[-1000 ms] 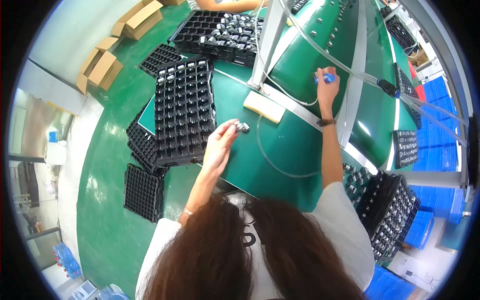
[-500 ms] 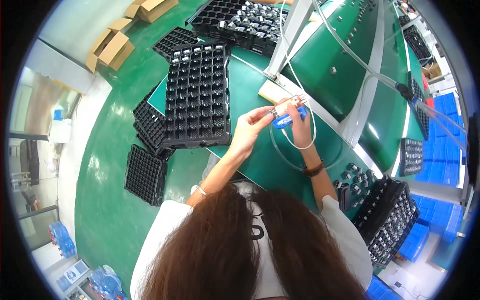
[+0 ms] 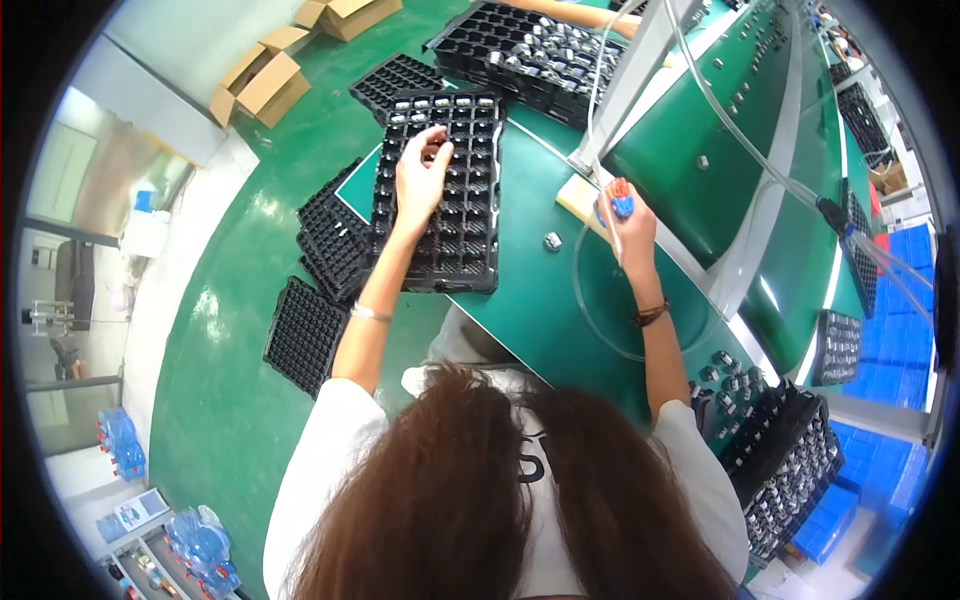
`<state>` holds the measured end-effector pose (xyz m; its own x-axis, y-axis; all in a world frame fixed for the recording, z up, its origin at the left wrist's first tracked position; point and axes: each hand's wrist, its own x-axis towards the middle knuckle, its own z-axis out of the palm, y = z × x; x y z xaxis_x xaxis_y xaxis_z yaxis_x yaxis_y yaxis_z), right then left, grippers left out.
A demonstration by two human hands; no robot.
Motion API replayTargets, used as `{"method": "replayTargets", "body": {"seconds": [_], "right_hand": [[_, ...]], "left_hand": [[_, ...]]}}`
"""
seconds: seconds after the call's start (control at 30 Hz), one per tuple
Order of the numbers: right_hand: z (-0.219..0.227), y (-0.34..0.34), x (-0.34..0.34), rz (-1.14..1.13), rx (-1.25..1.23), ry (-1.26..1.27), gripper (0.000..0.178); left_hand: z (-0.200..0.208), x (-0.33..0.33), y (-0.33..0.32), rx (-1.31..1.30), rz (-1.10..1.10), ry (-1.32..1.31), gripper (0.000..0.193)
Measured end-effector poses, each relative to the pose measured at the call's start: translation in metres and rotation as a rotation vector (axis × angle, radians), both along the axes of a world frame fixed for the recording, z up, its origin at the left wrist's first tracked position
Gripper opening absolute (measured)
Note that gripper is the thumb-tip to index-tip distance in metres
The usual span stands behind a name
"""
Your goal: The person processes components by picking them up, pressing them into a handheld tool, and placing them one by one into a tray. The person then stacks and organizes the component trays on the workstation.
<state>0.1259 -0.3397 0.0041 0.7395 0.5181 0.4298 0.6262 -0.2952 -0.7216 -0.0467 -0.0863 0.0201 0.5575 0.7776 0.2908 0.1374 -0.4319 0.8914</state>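
My left hand is over the upper part of a black compartment tray, its fingers curled in toward the thumb. Whatever they pinch, if anything, is hidden. Small silver parts fill some cells along the tray's far edge. In my right hand is a blue and orange-red handheld tool with a pale lead, its shape mostly covered by the fingers. On the green table, between my hands, lies one small silver metal part. A cream block sits just left of the right hand.
More silver parts lie in a tray stack at the far side, near another person's arm. A metal post and clear hose stand beside the green conveyor. Loose parts and a loaded tray are at right.
My hands have separated. The left moved from the tool to above the tray; the right keeps the tool, now turned upright. A loose silver part now shows on the table. The whole view shifted slightly.
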Motion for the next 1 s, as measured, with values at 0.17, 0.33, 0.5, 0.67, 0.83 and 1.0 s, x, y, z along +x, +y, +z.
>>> {"method": "replayTargets", "body": {"seconds": [0.17, 0.33, 0.5, 0.67, 0.83, 1.0], "right_hand": [[0.005, 0.001, -0.004, 0.004, 0.008, 0.008, 0.025], [0.011, -0.006, -0.008, 0.015, -0.062, 0.109, 0.040], [0.016, -0.039, -0.008, 0.068, -0.170, 0.239, 0.062], [0.003, -0.057, 0.000, 0.176, -0.086, 0.344, 0.060], [-0.006, -0.027, 0.001, 0.049, 0.015, -0.020, 0.063], [0.000, -0.004, 0.005, 0.031, 0.001, 0.212, 0.034]], "left_hand": [[-0.013, 0.016, 0.084, 0.524, 0.129, 0.173, 0.025], [-0.011, 0.034, 0.115, 0.666, -0.001, 0.461, 0.021], [-0.010, 0.022, 0.149, 0.287, -0.311, 0.423, 0.014], [-0.012, 0.024, 0.148, 0.375, -0.272, 0.367, 0.012], [-0.002, 0.025, 0.138, 0.470, -0.220, 0.445, 0.011], [0.010, 0.021, 0.117, -0.293, -0.384, -0.156, 0.013]]}}
